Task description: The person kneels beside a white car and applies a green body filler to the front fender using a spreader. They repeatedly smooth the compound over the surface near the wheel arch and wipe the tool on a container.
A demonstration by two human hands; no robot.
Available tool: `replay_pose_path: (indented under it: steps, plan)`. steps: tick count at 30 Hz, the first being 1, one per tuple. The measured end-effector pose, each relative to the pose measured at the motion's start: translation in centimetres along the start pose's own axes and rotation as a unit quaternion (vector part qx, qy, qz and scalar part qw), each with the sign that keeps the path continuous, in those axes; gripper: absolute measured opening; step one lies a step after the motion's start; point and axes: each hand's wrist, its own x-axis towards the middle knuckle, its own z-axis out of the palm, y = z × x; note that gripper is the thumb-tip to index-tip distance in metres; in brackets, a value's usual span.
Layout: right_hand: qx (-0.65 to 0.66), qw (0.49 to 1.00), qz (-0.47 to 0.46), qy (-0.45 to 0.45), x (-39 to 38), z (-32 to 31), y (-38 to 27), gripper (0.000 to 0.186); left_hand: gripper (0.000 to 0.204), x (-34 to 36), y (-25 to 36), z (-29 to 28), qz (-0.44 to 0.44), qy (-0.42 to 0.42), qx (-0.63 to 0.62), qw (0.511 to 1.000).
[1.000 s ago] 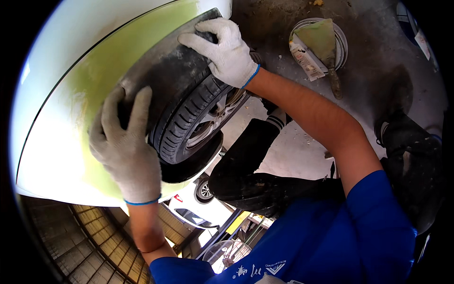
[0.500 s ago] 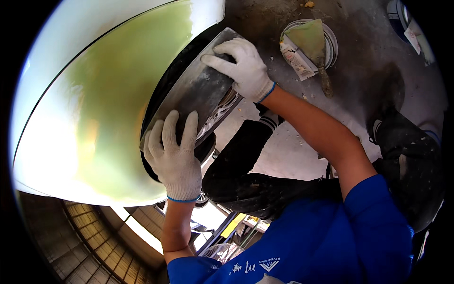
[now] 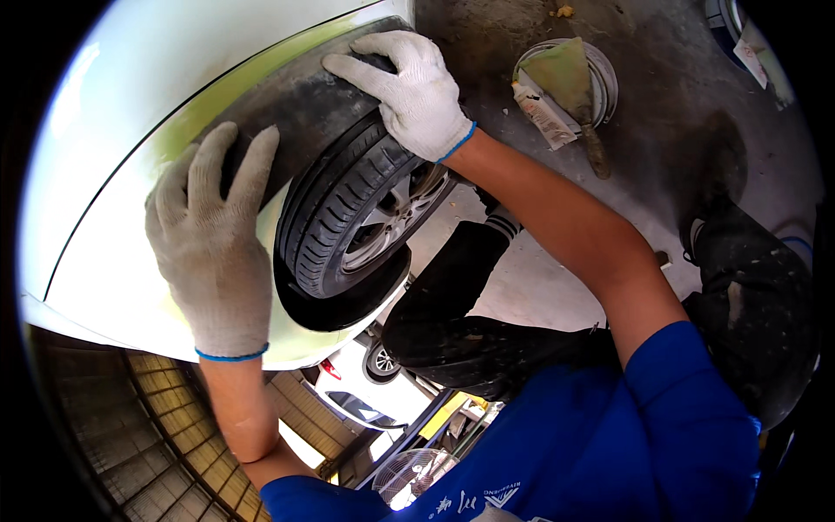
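Note:
A long, flat, dark grey board [image 3: 300, 104], which looks like a sanding board, lies against a white car's body panel [image 3: 96, 96] above the wheel arch. Yellow-green filler [image 3: 187, 122] shows on the panel along the board's far side. My left hand [image 3: 213, 252], in a white knit glove, grips the board's lower-left end with fingers extended. On the upper-right end, my gloved right hand [image 3: 409, 100] holds the board, its thumb and forefinger apart on top. Their palms' undersides are hidden. The tyre [image 3: 335, 213] sits in the arch just below the board.
On the floor to the right, a putty knife [image 3: 565, 78] and a white tube [image 3: 544, 113] rest on a round tin [image 3: 611, 83]. Another can [image 3: 726, 30] stands at the far right. My bent leg [image 3: 444, 278] is beside the wheel. A fan [image 3: 413, 474] and another car [image 3: 370, 383] are behind.
Both hands have moved the board up and left, the left hand farthest. It has gone from over the wheel onto the panel, covering filler and uncovering the tyre.

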Motion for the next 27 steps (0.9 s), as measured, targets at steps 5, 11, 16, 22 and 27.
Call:
replay_pose_path:
  steps: [5, 11, 16, 22, 27]
  plan:
    - [0.016, 0.999, 0.016, 0.028, 1.1, 1.8, 0.5, 0.065, 0.068, 2.2, -2.5, -0.9, 0.055, -0.047, 0.081, 0.994]
    - [0.017, 0.999, 0.031, 0.006, 0.9, 2.4, 0.6, 0.065, 0.065, 2.3, -2.7, 0.5, 0.050, -0.024, 0.066, 0.996]
    - [0.009, 0.999, 0.044, 0.016, 0.5, 3.5, 0.3, 0.067, 0.063, 1.9, -3.1, 0.9, 0.039, -0.052, 0.055, 0.996]
    - [0.014, 1.000, 0.016, 0.007, -2.5, 4.8, 0.6, 0.045, 0.050, -2.1, -0.5, 4.3, -0.026, 0.005, -0.047, 0.999]
    - [0.014, 0.999, -0.034, -0.031, -4.9, 4.9, 1.5, 0.041, 0.040, -7.0, 2.8, 10.1, -0.058, 0.084, 0.002, 0.995]
